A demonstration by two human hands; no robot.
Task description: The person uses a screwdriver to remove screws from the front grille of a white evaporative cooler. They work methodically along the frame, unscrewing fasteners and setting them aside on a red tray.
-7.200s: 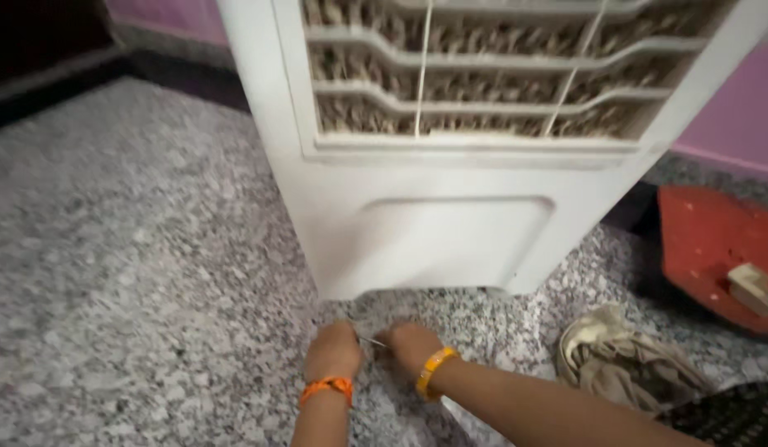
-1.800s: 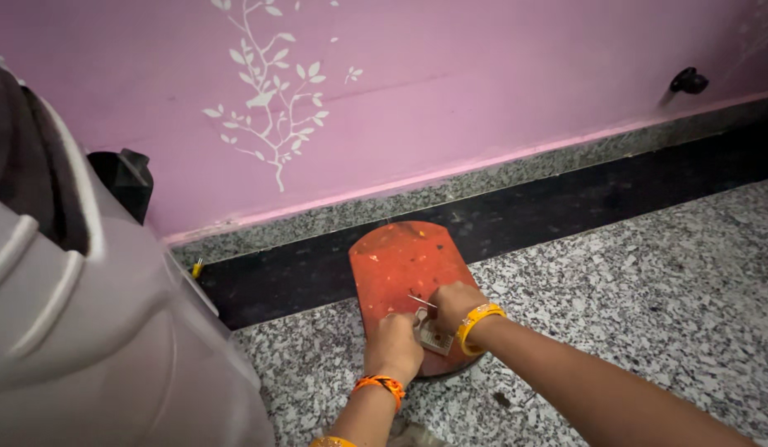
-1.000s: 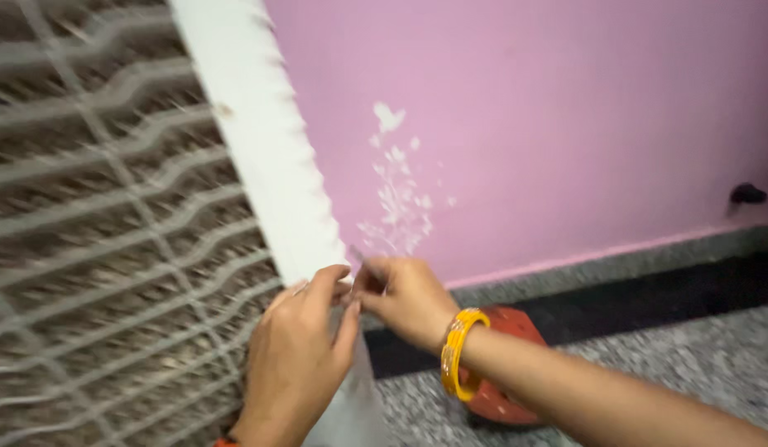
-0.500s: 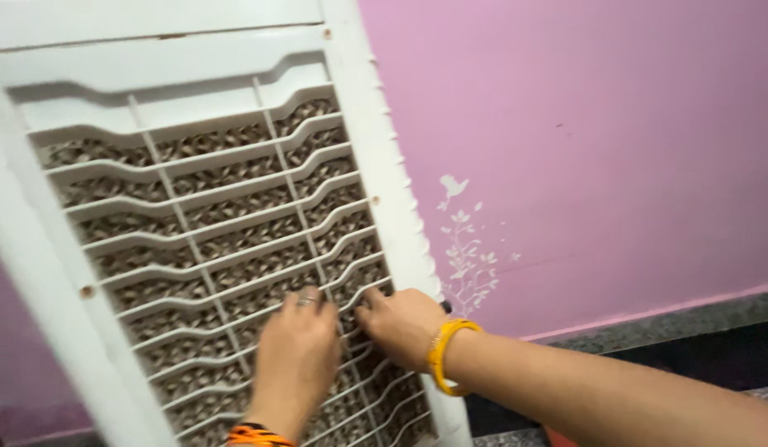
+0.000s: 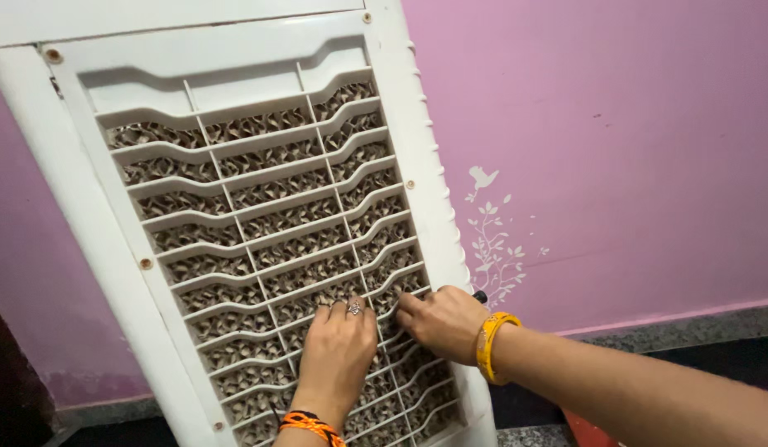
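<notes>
The white louvred grille [image 5: 260, 248] of the cooler fills the view, closer than half a second ago. Left hand [image 5: 338, 343] lies flat on its lower slats, fingers spread; right hand [image 5: 440, 321], just beside, curls shut on a dark tool [image 5: 480, 295]. Pink wall [image 5: 616, 149] beyond.

White air cooler grille [image 5: 260, 240], left hand [image 5: 338, 352] and right hand [image 5: 440, 321] pressed on slats, pink wall [image 5: 616, 124]

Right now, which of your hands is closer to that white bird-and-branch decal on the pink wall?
Right. The right hand rests at the grille's right edge, just left of the white decal. The left hand lies flat further left on the grille.
</notes>
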